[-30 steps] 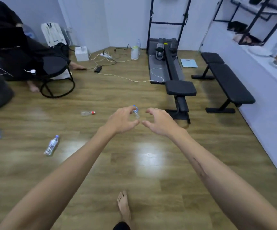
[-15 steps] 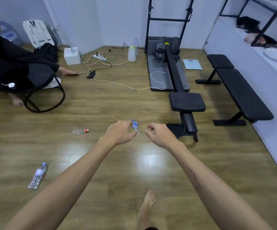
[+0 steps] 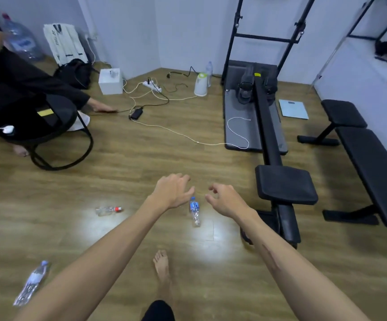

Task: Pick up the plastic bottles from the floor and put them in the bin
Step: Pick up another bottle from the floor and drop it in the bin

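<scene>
A crushed clear bottle with a blue cap and blue label (image 3: pixel 194 212) lies on the wooden floor between my two outstretched hands. My left hand (image 3: pixel 173 190) hovers just left of its cap, fingers spread, holding nothing. My right hand (image 3: pixel 225 198) hovers just right of it, fingers curled apart, also holding nothing. A clear bottle with a red cap (image 3: pixel 108 210) lies to the left. Another blue-capped bottle (image 3: pixel 32 282) lies near the lower left. No bin is in view.
A person in black sits on a round black chair (image 3: pixel 55 140) at the left. Cables and a power strip (image 3: pixel 152 86) cross the floor ahead, by a kettle (image 3: pixel 201 84). A rowing machine (image 3: pixel 269 144) and black benches (image 3: pixel 368 163) stand at the right. My bare foot (image 3: pixel 162 267) is below.
I have stepped forward, so the bottles sit closer and lower in view. My hands have moved apart and opened, and the blue-capped bottle now shows fully between them.
</scene>
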